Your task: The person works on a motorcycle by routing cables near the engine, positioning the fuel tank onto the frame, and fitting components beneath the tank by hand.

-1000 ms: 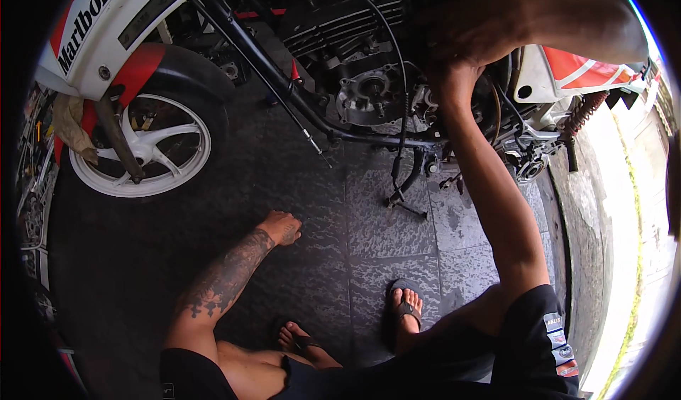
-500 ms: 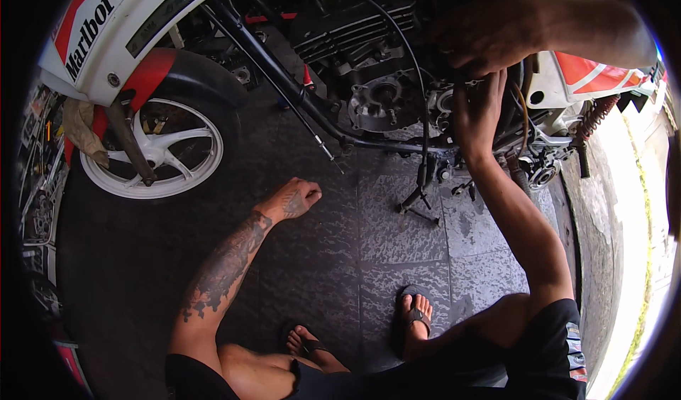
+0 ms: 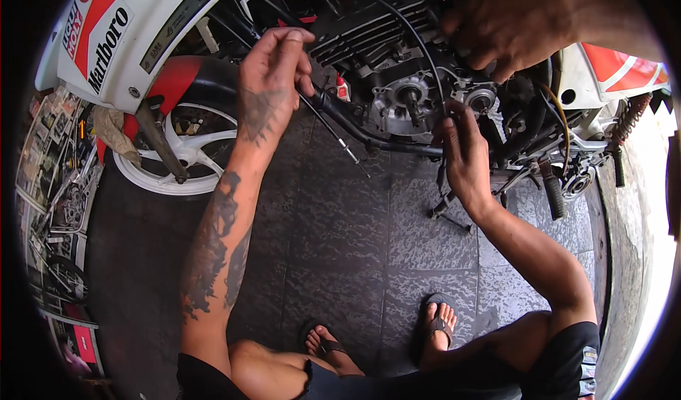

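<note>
My tattooed left hand (image 3: 273,80) is raised in front of the motorcycle's black frame tube (image 3: 347,127), left of the finned engine cylinder (image 3: 365,27); its fingers are curled, and anything between them is too small to make out. My right hand (image 3: 464,155) has its fingers closed at the black cable (image 3: 428,56), which hangs across the bare engine case (image 3: 386,105) and round housing (image 3: 482,100). Above it, a co-worker's hand (image 3: 496,27) reaches into the engine from the right.
A front wheel (image 3: 152,173) with a red fender and white fairing (image 3: 135,34) is at left, beside a rack of tools and parts (image 3: 60,208). A loose cable end (image 3: 347,151) dangles below the frame; a black stand (image 3: 454,219) is near my right foot (image 3: 440,322).
My left hand has risen from over the floor to the frame beside the cylinder. My right hand has moved down and left from beside the co-worker's hand to the hanging cable.
</note>
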`<state>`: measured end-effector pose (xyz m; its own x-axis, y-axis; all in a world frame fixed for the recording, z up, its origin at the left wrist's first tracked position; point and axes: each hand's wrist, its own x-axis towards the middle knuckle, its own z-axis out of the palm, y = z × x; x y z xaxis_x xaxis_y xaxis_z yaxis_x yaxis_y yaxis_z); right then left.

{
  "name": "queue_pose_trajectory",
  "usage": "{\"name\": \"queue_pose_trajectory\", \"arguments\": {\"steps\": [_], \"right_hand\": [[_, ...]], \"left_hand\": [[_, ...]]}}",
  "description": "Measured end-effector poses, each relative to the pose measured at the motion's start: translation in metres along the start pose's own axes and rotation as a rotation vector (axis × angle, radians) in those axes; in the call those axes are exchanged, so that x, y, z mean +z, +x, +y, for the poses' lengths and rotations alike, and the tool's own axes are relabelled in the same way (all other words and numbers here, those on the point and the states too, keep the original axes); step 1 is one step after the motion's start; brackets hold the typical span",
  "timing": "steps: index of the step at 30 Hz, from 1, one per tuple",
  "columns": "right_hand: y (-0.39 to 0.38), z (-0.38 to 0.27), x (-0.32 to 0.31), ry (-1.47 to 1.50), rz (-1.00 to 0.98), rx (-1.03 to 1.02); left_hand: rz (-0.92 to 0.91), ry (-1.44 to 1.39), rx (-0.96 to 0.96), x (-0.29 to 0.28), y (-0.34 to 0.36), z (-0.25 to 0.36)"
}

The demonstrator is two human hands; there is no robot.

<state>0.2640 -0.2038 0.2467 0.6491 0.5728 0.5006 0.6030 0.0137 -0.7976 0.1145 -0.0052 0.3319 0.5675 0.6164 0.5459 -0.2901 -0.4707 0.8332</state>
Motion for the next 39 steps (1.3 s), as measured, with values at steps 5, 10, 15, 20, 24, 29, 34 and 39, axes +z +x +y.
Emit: {"name": "queue_pose_trajectory", "arguments": {"steps": [5,10,15,20,24,29,34,39], "right_hand": [[-0.007,-0.009,0.003,0.246,-0.015,0.067],[-0.008,-0.001,0.010,0.204,-0.048,0.008],[-0.023,0.024,0.009,0.116,-0.077,-0.040],[-0.027,0.042,-0.012,-0.066,-0.092,-0.032],[-0.019,0.032,-0.028,-0.084,-0.066,-0.025],[-0.020,-0.006,-0.053,-0.083,-0.230,0.179],[-0.025,-0.075,-0.038,-0.362,-0.808,-0.042],[-0.043,-0.118,-0.026,-0.381,-0.986,-0.214]], "left_hand": [[0.058,-0.053,-0.056,0.005,0.032,0.009],[0.110,-0.040,-0.073,0.009,0.056,0.006],[0.100,-0.163,-0.060,0.015,0.042,-0.007],[-0.007,-0.129,-0.074,0.005,0.044,-0.018],[0.082,-0.144,-0.132,-0.001,0.035,-0.010],[0.196,-0.179,0.176,-0.009,0.044,-0.038],[0.449,-0.121,0.811,-0.030,0.078,-0.078],[0.595,0.078,0.540,-0.014,0.052,-0.082]]}}
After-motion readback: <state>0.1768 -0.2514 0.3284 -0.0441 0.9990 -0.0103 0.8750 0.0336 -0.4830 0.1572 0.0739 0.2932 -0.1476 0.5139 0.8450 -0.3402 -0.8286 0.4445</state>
